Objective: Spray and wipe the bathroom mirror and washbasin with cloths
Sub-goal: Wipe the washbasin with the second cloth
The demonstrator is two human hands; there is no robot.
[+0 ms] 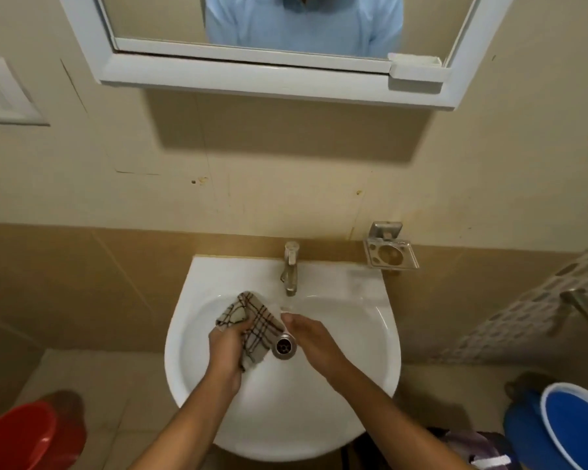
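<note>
head view: our left hand [225, 347] bunches the checked cloth [252, 322] in the white washbasin [381, 351] beside the drain [285, 346], right hand [311, 334] flat, fingers together, under the tap [290, 269]; cloth looks soft, limp, likely wet-heavy, so grip a gathered fold.

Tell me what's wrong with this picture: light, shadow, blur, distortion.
Head view: dim, warm light; the mirror cabinet throws a broad dark shadow on the wall below it; wide-angle lens bows the mirror frame and tilts the walls outward; edges go soft, so the red bucket and blue bucket look smeared; faint glare on the basin rim.
</note>
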